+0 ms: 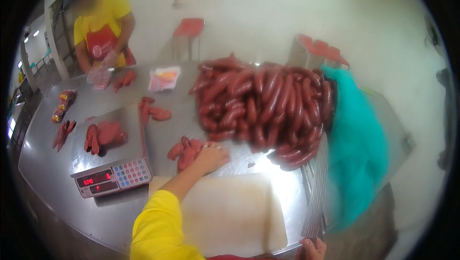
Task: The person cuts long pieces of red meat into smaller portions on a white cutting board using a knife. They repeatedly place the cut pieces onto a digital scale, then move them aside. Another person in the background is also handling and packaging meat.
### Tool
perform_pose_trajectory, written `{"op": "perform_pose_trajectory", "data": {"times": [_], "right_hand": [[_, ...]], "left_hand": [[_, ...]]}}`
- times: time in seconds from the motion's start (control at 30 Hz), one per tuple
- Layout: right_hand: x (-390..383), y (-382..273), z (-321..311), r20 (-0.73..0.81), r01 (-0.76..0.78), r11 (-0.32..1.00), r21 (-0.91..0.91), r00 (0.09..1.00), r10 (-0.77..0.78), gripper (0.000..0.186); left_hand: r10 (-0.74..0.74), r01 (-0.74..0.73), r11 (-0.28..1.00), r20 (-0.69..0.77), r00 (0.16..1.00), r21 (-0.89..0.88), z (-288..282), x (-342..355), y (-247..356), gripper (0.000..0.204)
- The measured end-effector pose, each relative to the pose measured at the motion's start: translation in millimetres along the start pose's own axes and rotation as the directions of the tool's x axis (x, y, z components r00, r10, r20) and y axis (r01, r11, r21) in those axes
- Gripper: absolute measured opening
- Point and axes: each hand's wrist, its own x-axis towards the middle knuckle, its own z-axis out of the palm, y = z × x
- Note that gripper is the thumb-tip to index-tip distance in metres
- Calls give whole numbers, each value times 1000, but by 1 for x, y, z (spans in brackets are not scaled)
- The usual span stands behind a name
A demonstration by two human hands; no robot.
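Note:
My left hand [214,157] reaches across the table, palm down, its fingers stretched out and slightly blurred. Right beside it, on its left, lies a small cluster of reddish sausages [188,153]. At the lower right edge my right hand [314,249] is closed around the dark handle of a knife [315,193]. Its long, shiny blade points away from me. Beyond my left hand rises a big heap of dark red, glossy sausages [268,102]. More sausages [109,133] rest on a digital scale [113,176] to the left, its red display lit.
A white cutting board [230,212] lies on the metal table [52,183] in front of me. Teal cloth or netting [357,150] drapes beside the heap. A co-worker [103,25] in a red apron stands far left. Packaged sausages [63,105] and a printed packet [164,78] lie nearby.

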Motion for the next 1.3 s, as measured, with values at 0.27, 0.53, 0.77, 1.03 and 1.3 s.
{"op": "perform_pose_trajectory", "data": {"times": [0.27,0.53,0.77,1.03,1.3], "right_hand": [[11,9,4,47,-136,989,58,990,133,16],[18,1,9,-34,-175,984,21,984,176,21],[28,8,11,-44,-263,961,88,963,267,23],[19,16,-10,-116,-11,978,207,993,36,17],[48,32,-31,132,-54,972,227,991,24,19]], "left_hand": [[-359,264,920,354,864,288,-69,-2,-67,30],[-273,2,907,-585,764,-420,-130,197,-72,31],[-554,462,807,-199,809,-367,-127,270,-61,50],[-538,98,582,-292,791,-807,-123,164,-28,56],[-352,298,-80,306,884,-951,-144,-32,88,49]]}}
